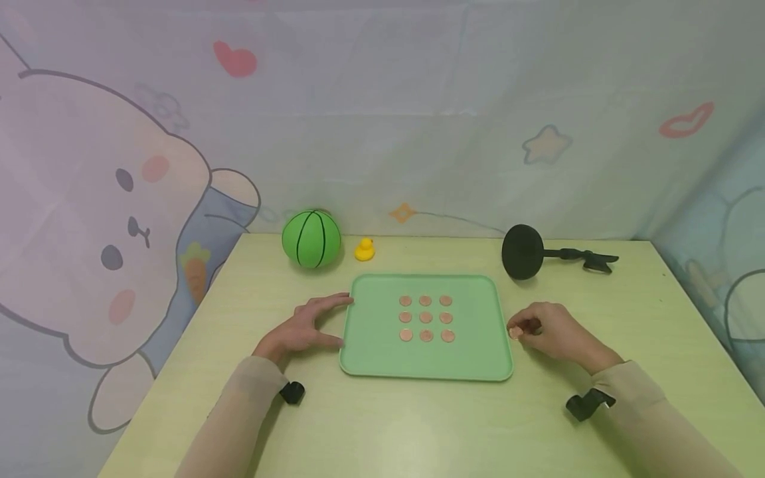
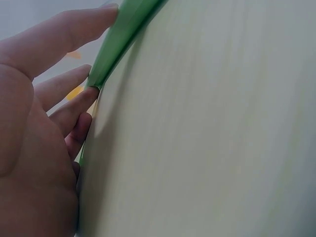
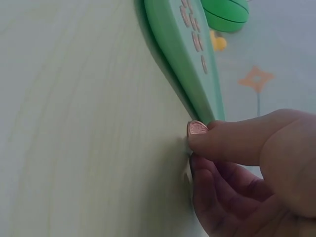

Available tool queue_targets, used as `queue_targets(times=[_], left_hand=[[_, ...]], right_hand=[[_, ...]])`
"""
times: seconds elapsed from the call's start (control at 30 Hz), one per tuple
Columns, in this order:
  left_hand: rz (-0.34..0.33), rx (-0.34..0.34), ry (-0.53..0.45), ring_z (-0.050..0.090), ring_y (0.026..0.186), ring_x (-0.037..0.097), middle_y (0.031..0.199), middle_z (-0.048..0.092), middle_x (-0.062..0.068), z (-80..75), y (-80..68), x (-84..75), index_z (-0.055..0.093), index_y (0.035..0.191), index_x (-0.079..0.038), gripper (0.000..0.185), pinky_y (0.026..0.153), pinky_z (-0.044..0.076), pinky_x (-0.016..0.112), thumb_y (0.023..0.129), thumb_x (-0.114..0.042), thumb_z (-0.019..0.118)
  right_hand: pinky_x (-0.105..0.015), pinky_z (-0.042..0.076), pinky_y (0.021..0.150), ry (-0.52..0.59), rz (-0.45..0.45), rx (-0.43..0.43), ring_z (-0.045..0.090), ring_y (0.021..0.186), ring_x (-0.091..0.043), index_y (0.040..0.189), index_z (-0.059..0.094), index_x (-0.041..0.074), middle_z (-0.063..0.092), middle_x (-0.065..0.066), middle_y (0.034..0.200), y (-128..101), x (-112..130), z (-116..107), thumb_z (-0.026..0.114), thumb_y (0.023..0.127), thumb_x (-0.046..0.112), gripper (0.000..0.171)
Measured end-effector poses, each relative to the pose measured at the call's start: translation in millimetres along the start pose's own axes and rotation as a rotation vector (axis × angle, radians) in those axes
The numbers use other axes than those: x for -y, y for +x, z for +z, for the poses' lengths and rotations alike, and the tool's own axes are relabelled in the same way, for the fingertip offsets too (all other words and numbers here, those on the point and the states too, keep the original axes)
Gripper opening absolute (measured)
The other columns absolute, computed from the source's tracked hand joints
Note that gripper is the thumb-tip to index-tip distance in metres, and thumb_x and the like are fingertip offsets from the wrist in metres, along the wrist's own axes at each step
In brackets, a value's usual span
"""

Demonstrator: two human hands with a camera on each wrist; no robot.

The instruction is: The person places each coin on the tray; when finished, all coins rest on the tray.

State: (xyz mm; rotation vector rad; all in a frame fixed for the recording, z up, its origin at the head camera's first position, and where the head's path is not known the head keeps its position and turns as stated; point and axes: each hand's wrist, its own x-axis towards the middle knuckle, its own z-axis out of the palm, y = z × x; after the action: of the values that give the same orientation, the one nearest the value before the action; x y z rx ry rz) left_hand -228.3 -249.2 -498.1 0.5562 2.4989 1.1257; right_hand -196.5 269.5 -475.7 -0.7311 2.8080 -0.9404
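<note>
Between its thumb and forefinger my right hand (image 1: 550, 330) pinches a copper coin (image 3: 198, 128), just off the right edge of a green tray (image 1: 382, 362). Several more copper coins (image 1: 425, 317) lie flat in the tray, set out in three rows of three. At the tray's left edge, my left hand (image 1: 301, 327) has its thumb and fingers spread, with the fingertips touching the rim. The left wrist view shows those fingers (image 2: 74, 106) against the tray's side, holding nothing else.
Behind the tray stand a green ball (image 1: 311, 239) with black lines and a small yellow rubber duck (image 1: 364, 249). A black stand with a round disc (image 1: 522, 252) lies at the back right. A printed cloth (image 1: 382, 133) hangs behind the pale wooden table (image 1: 406, 425).
</note>
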Motion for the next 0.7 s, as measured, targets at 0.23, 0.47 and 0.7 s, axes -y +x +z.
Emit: queue_targets(times=[0.23, 0.47, 0.7], left_hand=[[-0.016, 0.002, -0.014, 0.021, 0.154, 0.032, 0.17, 0.033, -0.007, -0.3, -0.1, -2.2, 0.05, 0.156, -0.036, 0.088, 0.121, 0.006, 0.068, 0.079, -0.033, 0.092], [-0.01, 0.004, -0.021, 0.021, 0.154, 0.031, 0.17, 0.032, -0.009, -0.5, 0.8, -1.7, 0.051, 0.156, -0.036, 0.087, 0.122, 0.006, 0.067, 0.079, -0.032, 0.092], [0.001, 0.002, 0.005, 0.024, 0.153, 0.029, 0.17, 0.033, -0.008, 0.5, 0.5, 0.0, 0.05, 0.156, -0.034, 0.087, 0.122, 0.005, 0.062, 0.08, -0.03, 0.092]], right_hand=[[-0.027, 0.056, 0.071, 0.004, -0.013, 0.034, 0.066, 0.079, -0.006, 0.105, 0.082, 0.007, 0.074, 0.004, 0.092, -0.9, -3.3, -2.9, 0.082, 0.089, 0.005, 0.016], [-0.027, 0.057, 0.071, -0.007, -0.049, 0.042, 0.065, 0.078, -0.004, 0.105, 0.083, 0.006, 0.074, 0.003, 0.092, -0.7, -2.6, -5.6, 0.081, 0.091, 0.005, 0.015], [-0.027, 0.057, 0.072, -0.032, -0.026, 0.058, 0.066, 0.079, -0.004, 0.104, 0.082, 0.006, 0.073, 0.005, 0.091, -0.2, -1.8, -5.8, 0.078, 0.094, 0.01, 0.011]])
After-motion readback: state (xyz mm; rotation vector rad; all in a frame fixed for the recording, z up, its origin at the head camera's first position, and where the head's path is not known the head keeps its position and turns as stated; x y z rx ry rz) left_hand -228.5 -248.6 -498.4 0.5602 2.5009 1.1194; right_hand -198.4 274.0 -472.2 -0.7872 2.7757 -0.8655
